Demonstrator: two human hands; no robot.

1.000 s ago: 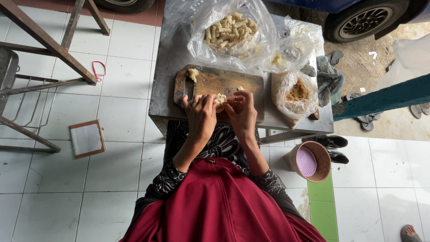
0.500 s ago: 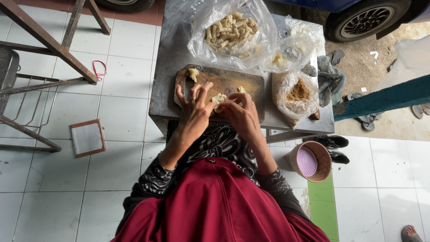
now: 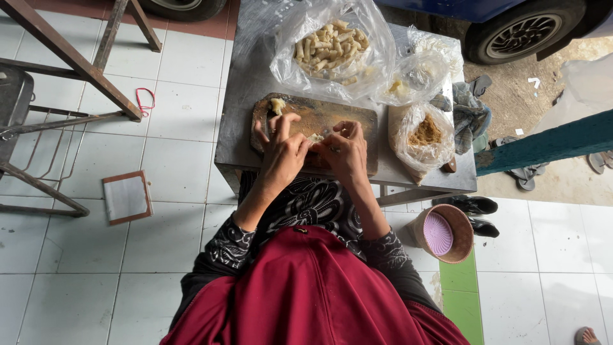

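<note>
Both hands work together over a brown wooden cutting board (image 3: 319,115) on a small metal table (image 3: 242,96). My left hand (image 3: 281,150) and my right hand (image 3: 343,147) pinch a small pale piece of dough (image 3: 315,137) between their fingertips. A second pale lump (image 3: 276,104) lies at the board's far left corner. Behind the board stands an open clear plastic bag of pale finger-shaped pieces (image 3: 331,46). To the right sits a bag of brown crumbs (image 3: 426,133).
A small clear bag (image 3: 408,80) and a crumpled cloth (image 3: 469,112) lie at the table's right. A woven basket with a purple lid (image 3: 442,233) stands on the tiled floor, near black shoes (image 3: 472,206). Wooden bench legs (image 3: 70,61), a small framed panel (image 3: 126,197), a car wheel (image 3: 520,32).
My hands have drawn a little closer together over the board, fingers still working the dough piece. Nothing else has moved.
</note>
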